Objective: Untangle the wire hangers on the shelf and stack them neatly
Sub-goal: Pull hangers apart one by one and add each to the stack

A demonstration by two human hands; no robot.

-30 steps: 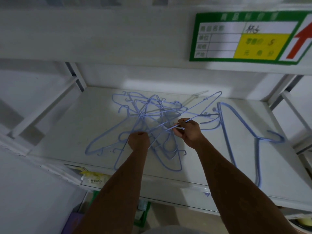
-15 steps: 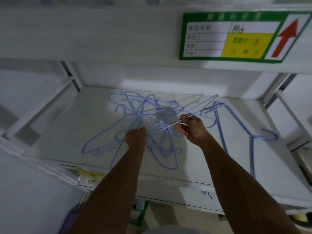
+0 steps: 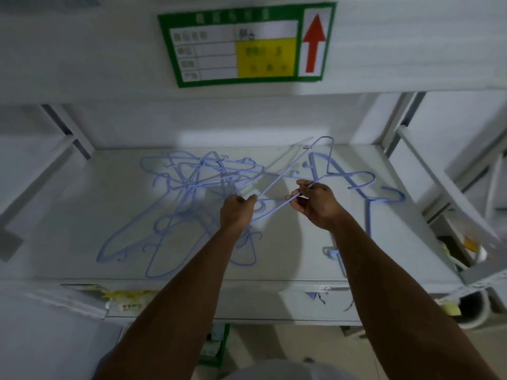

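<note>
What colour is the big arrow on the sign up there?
Red. The arrow points up, clearest in the head view.

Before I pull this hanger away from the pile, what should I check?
1. Grip of left hand on the lifted hanger: ok.
2. Pinch of right hand on the same hanger: ok.
3. Hanger free of the tangle: cannot tell, wires cross beside the left hand.
4. Its hook clear of the separate hanger on the right: cannot tell, they overlap in view.
5. Separate hanger lying on the shelf, ready to stack on: ok.
</note>
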